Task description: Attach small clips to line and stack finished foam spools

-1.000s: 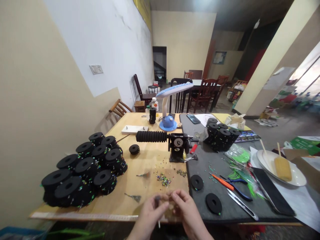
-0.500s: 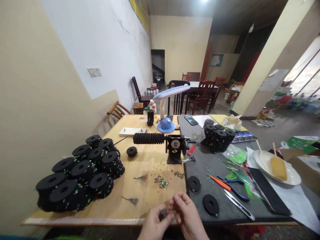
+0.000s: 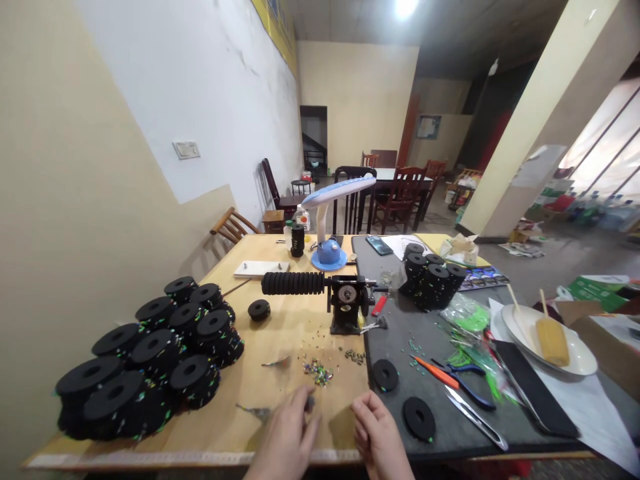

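Observation:
My left hand (image 3: 286, 440) reaches forward over the wooden table (image 3: 280, 333) near its front edge, its fingertips pinched on a small dark piece I cannot make out. Just ahead of it lies a small pile of coloured beads (image 3: 317, 371), with a thin dark fibre piece (image 3: 253, 411) to its left. My right hand (image 3: 377, 437) rests at the table edge with fingers curled, and nothing visible in it. Two black foam discs (image 3: 419, 419) lie on the dark mat (image 3: 430, 333) to its right.
A heap of black foam discs (image 3: 150, 353) fills the left side. A black winding tool (image 3: 345, 300) with a ribbed roller stands mid-table, a blue desk lamp (image 3: 327, 250) behind it. Scissors (image 3: 473, 387), an orange tool (image 3: 435, 370) and a plate with corn (image 3: 550, 340) lie right.
My hands, held together at the front edge, have separated. The left one has moved forward toward the beads. The view has tilted upward.

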Available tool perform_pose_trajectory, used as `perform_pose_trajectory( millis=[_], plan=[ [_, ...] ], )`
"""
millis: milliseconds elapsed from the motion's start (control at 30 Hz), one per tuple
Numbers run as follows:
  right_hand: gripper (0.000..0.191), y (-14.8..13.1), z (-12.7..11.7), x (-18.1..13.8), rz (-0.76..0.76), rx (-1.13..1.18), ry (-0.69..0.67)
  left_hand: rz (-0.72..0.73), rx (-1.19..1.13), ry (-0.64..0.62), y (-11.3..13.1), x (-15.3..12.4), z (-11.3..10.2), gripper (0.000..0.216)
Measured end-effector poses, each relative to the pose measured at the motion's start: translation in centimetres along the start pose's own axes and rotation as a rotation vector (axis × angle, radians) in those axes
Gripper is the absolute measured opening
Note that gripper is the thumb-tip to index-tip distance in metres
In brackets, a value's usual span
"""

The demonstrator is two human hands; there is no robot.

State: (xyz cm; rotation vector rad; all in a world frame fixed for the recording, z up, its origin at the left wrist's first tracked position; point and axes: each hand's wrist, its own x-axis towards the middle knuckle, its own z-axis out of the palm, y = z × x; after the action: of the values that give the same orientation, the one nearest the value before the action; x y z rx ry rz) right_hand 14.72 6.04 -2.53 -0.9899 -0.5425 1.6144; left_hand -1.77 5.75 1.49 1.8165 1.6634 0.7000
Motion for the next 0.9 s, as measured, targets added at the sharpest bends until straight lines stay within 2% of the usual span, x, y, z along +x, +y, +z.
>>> perform_pose_trajectory(
  millis=[100, 200, 267, 400, 500, 700, 900],
  plan=[
    [0.059, -0.1, -0.5, 0.1, -0.001, -0.017, -0.009, -0.018, 0.235, -0.061, 0.3, 1.0, -1.3, 0.028],
    [0.059, -0.9, -0.9, -0.2, 0.016, -0.023, -0.032, -0.056, 0.468, -0.161, 0.6, 1.7, -1.5, 0.031],
    [0.058, -1.6, -1.1, -0.6, 0.020, -0.027, -0.022, -0.026, 0.560, -0.152, 0.8, 2.0, -1.4, 0.030],
    [0.059, -2.5, -1.7, -1.0, 0.042, -0.036, 0.010, 0.102, 0.546, -0.045, 1.5, 3.1, -1.3, 0.025],
    [0.060, -2.5, -2.0, -1.0, 0.048, -0.029, 0.009, 0.218, 0.494, -0.003, 2.6, 5.3, -0.9, 0.024],
    [0.061, -2.2, -2.5, -1.4, 0.084, -0.031, -0.028, 0.334, 0.539, -0.104, 3.9, 11.0, 1.7, 0.021],
    [0.056, -2.7, -2.8, -2.4, 0.064, -0.036, 0.013, 0.351, 0.591, -0.223, 3.1, 13.1, 2.6, 0.012]
  ],
)
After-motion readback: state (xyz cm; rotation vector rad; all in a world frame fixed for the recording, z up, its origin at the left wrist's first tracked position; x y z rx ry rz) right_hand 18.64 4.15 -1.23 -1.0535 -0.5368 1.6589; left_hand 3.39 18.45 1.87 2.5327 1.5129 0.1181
